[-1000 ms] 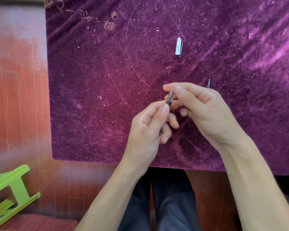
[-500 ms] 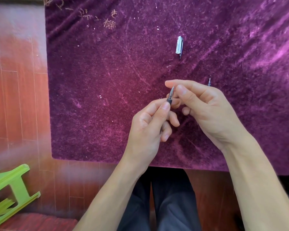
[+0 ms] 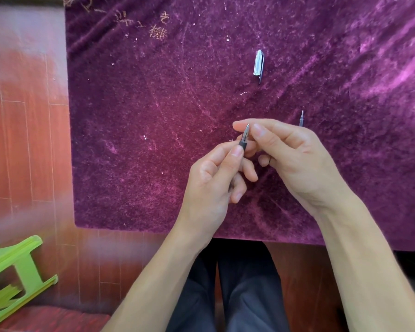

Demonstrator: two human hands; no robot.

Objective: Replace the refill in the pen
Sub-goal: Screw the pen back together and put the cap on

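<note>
Purple velvet cloth (image 3: 153, 140) covered the table, and a red wooden floor (image 3: 22, 140) with a green stool (image 3: 12, 276) was on the left. Both hands met above the middle of the cloth. The left hand (image 3: 213, 178) was closed on the pen (image 3: 244, 140): its thumb and fingers pinched the dark grip, and the rest of the barrel was hidden in the palm. The right hand (image 3: 290, 159) was closed on the metal tip cone (image 3: 246, 130), with the forefinger behind it and the thumb in front. The cone sat on the end of the grip and pointed far, away from the person.

A clear cap (image 3: 259, 64) lay on the cloth, far from the hands. A thin refill (image 3: 301, 118) lay just behind the right hand, and only its point end showed; the rest was hidden. I could not tell if this refill was the old one or the new one, or if a refill was inside the pen.

I judged that the step in hand was turning the cone on its thread. To do it well, the left hand should keep the barrel steady while the right hand turns only the cone, with light pressure and straight along the axis, so the thread does not cross. The small cone can slip and get lost in the velvet, so it is better to work low over the cloth.
</note>
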